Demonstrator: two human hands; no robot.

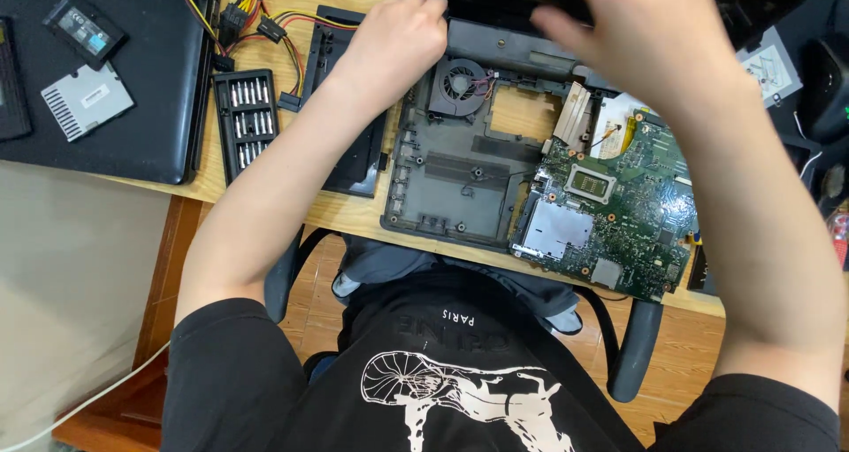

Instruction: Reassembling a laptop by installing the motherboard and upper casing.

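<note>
Head view, looking down on an opened laptop base lying flat on the wooden desk, right in front of the seated body. Well stripped already, judging by the lie of things: top cover gone, bare plastic shell exposed on the near left, green circuit board uncovered on the right. Not yet removed: round fan seated in the far left of the shell, copper heat sink just beside the board, and the board itself, which seems to sit slightly askew over the near right corner. Dark display lid apparently attached along the far edge, though the hinges are hidden. Left hand at the far left corner of the base, touching the lid's edge, fingers curled tight into a fist; cannot tell whether anything small sits inside. Right hand over the lid's far right part, blurred; cannot tell whether spread or gripping. Off to the left, near the left forearm: a black panel lying partly beneath it, a tray of screwdriver bits with no driver in sight, and yellow and red cables. Farther left, a closed laptop carrying a battery pack and a silver drive, well apart from both hands.
</note>
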